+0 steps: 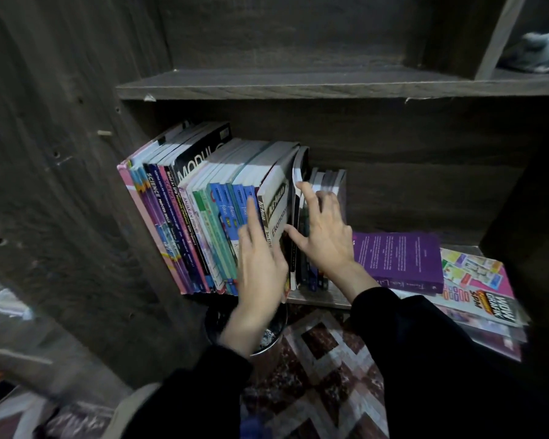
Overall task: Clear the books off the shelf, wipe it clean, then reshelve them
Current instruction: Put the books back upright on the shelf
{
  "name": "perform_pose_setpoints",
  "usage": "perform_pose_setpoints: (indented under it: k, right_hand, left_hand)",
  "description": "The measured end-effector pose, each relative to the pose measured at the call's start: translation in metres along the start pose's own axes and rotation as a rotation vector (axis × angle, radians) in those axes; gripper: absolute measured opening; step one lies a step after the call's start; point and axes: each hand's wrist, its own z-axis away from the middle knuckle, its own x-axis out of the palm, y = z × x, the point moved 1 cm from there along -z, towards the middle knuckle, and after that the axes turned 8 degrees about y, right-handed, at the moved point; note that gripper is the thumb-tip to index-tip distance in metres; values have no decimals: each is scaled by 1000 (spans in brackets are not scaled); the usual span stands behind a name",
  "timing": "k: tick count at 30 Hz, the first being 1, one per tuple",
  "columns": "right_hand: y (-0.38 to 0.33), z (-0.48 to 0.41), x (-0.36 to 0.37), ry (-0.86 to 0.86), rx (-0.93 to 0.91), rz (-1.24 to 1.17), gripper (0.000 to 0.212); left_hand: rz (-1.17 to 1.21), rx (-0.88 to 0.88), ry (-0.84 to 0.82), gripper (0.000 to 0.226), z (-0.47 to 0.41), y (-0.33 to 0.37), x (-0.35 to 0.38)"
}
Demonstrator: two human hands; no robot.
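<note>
A row of upright books (pixel 203 217) leans against the left wall of a dark wooden shelf (pixel 317 299). My left hand (pixel 260 261) lies flat against the spines near the grey "Ekonomi" book (pixel 276 210), fingers extended. My right hand (pixel 324 229) is spread over the thinner books (pixel 327 182) to the right of it, thumb by the Ekonomi book's edge and fingertips on a curled white cover. Neither hand visibly grips a book. A purple book (pixel 400 258) lies flat on the shelf at right, on top of a stack of colourful workbooks (pixel 482 289).
The upper shelf board (pixel 298 85) holds no books; a grey bundle (pixel 539 52) sits in the top right compartment. Below the shelf stands a dark round bin (pixel 267 337) on a patterned red and white carpet (pixel 324 375). The cabinet's wooden side panel (pixel 61 185) fills the left.
</note>
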Motion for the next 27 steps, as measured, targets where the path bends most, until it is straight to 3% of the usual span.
perform_pose_setpoints:
  k: [4, 8, 15, 21, 23, 27]
  right_hand:
    - [-1, 0, 0, 3, 9, -17, 80]
    - [-1, 1, 0, 6, 5, -24, 79]
    - [-4, -1, 2, 4, -5, -28, 80]
    - [-11, -3, 4, -57, -18, -56, 76]
    - [-14, -5, 5, -116, -12, -73, 77]
    - [-19, -7, 4, -159, 32, -33, 80]
  left_hand:
    - [153, -332, -276, 80, 54, -9, 28]
    - [296, -587, -307, 83, 41, -8, 53]
    - [338, -681, -346, 80, 16, -8, 74]
    - [442, -699, -411, 93, 21, -16, 73]
    - [460, -685, -346, 94, 25, -26, 65]
    - [321, -608, 117, 84, 23, -42, 22]
